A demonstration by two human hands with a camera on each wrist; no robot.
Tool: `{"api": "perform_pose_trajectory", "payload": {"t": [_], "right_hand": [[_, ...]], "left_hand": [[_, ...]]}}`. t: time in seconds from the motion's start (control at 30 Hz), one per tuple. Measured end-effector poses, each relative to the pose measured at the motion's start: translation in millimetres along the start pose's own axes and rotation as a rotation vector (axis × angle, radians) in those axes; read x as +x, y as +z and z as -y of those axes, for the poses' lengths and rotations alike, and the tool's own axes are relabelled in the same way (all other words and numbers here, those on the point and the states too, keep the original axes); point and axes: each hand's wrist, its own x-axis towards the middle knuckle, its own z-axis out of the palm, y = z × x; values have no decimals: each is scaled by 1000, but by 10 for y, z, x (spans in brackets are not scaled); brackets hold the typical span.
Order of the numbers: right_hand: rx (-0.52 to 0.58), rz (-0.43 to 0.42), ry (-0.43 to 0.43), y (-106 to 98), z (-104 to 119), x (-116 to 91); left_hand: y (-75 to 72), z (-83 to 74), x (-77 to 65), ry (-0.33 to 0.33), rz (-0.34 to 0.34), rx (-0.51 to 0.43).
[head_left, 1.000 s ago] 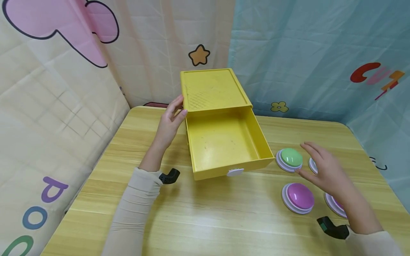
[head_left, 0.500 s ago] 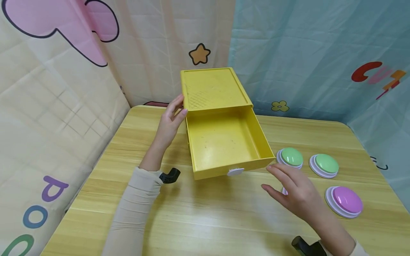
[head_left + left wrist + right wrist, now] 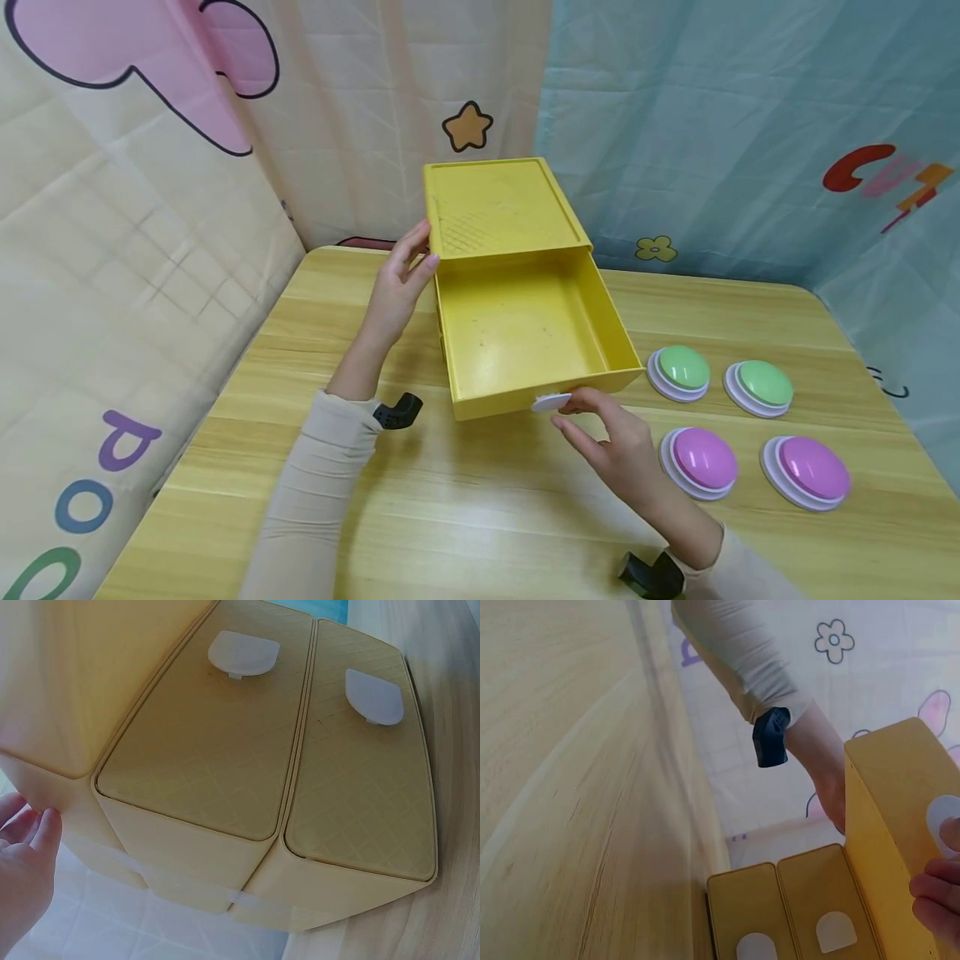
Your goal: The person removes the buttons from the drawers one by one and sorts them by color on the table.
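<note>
A yellow drawer cabinet (image 3: 502,208) stands on the table, its top drawer (image 3: 525,333) pulled well out and bare inside. My left hand (image 3: 393,287) rests against the cabinet's left side near the top, fingers and thumb spread. At the drawer's front is a white handle (image 3: 551,402). My right hand (image 3: 618,446) reaches it from the right, index finger at the handle's edge, thumb apart below. The right wrist view has my right fingers (image 3: 936,892) beside that handle. Two lower drawers (image 3: 202,727), closed, show their white handles in the left wrist view.
Two green push buttons, one at the left (image 3: 682,371) and one at the right (image 3: 759,388), sit right of the cabinet. Nearer are two pink ones, a left (image 3: 701,462) and a right (image 3: 808,472). Printed curtains (image 3: 712,125) surround the wooden table (image 3: 465,517).
My right hand has moved left from above the buttons to the drawer's white handle, uncovering the buttons. My left hand, the cabinet and the drawer have stayed in place.
</note>
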Motion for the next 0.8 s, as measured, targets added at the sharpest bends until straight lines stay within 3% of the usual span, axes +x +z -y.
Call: {"api": "perform_pose_trajectory", "payload": {"t": [0.27, 0.47, 0.63, 0.8], "right_hand": [[47, -71, 28, 74, -27, 36], [69, -51, 61, 79, -64, 141], [80, -11, 143, 87, -144, 251], [73, 17, 193, 146, -247, 406]], "left_hand": [[4, -18, 0, -1, 0, 15], [-14, 40, 17, 4, -5, -7], [-50, 180, 47, 13, -3, -22], [-60, 216, 49, 26, -3, -16]]}}
